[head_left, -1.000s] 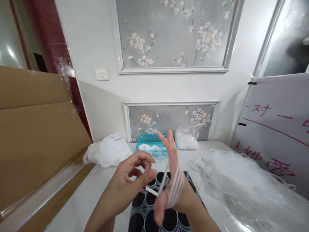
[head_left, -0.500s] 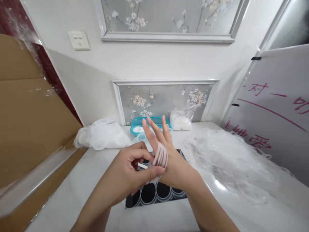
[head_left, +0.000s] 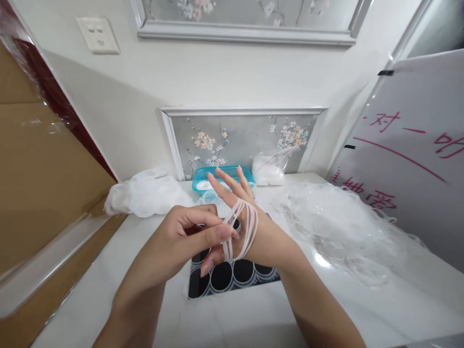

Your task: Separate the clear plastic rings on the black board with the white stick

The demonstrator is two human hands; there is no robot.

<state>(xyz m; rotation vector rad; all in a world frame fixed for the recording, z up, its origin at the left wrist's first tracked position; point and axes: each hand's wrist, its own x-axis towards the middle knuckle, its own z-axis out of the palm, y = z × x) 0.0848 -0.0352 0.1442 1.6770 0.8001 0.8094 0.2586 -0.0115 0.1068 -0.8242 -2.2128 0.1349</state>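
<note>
A thin white cord (head_left: pixel 243 226) is wound in several loops round the palm of my right hand (head_left: pixel 250 227), whose fingers are stretched out and pointing away from me. My left hand (head_left: pixel 188 237) is closed in a pinch on the cord beside the right palm. Both hands hover above a black mat with a white circle pattern (head_left: pixel 232 276) lying on the white table (head_left: pixel 253 314).
A heap of clear white cords (head_left: pixel 337 227) lies at the right. A teal tray (head_left: pixel 203 175), a small plastic bag (head_left: pixel 266 171) and a white bag (head_left: pixel 145 195) stand at the back. Cardboard (head_left: pixel 47 179) leans left; a board with red writing (head_left: pixel 409 154) leans right.
The camera tipped down. My right hand turned from edge-on to back-up and moved away from me. The loops shifted toward the knuckles, and my left hand keeps its pinch on the cord.
</note>
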